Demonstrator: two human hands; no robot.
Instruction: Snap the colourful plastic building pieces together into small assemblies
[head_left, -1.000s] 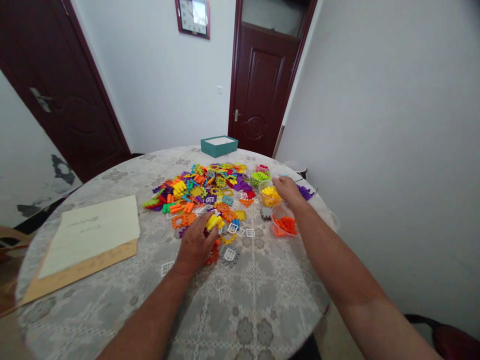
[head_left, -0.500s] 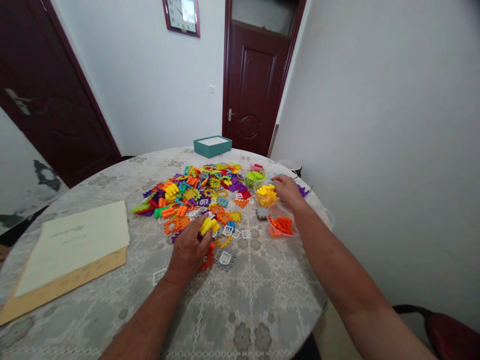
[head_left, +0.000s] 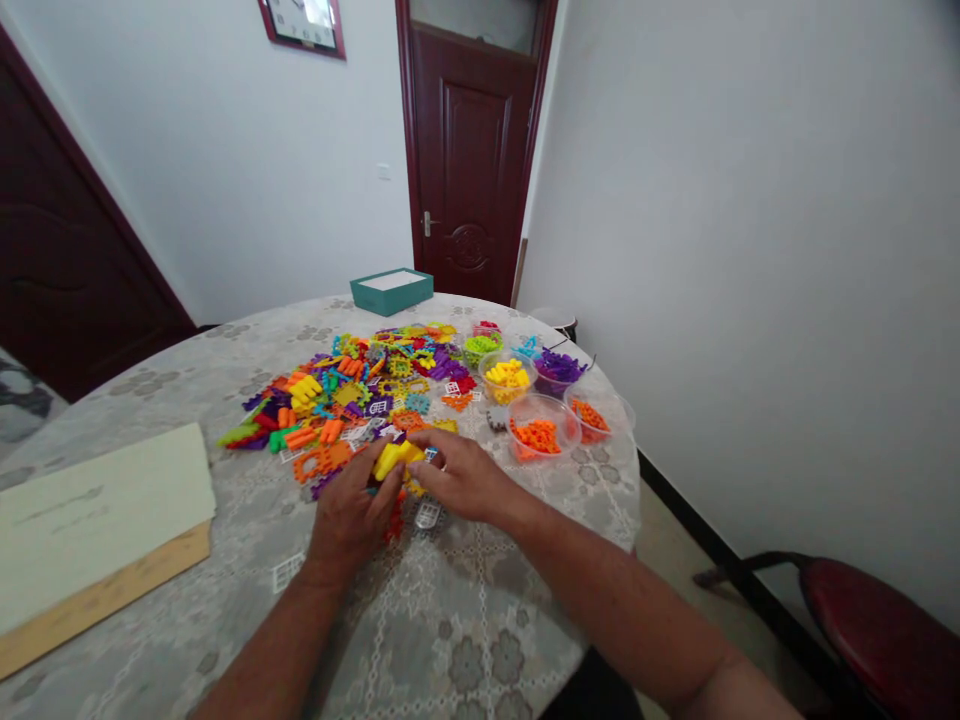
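Observation:
Several yellow plastic pieces, rounded and finger-shaped, are bunched in my left hand, its thumb and fingers closed round them. From the other side my right hand meets the same bunch, thumb and forefinger pinched at its edge. Whether it grips one separate piece there cannot be made out. Beneath and beyond both hands spreads a heap of coloured plastic building pieces. A white lattice window piece lies just in front of my right hand.
Clear tubs hold sorted pieces: yellow, orange, green and purple. A teal box stands at the table's back. Paper sheets lie at the left on the patterned tablecloth. A red chair is at right.
My right hand has come from the yellow tub back leftward to the yellow pieces in my left hand. The view has turned slightly right.

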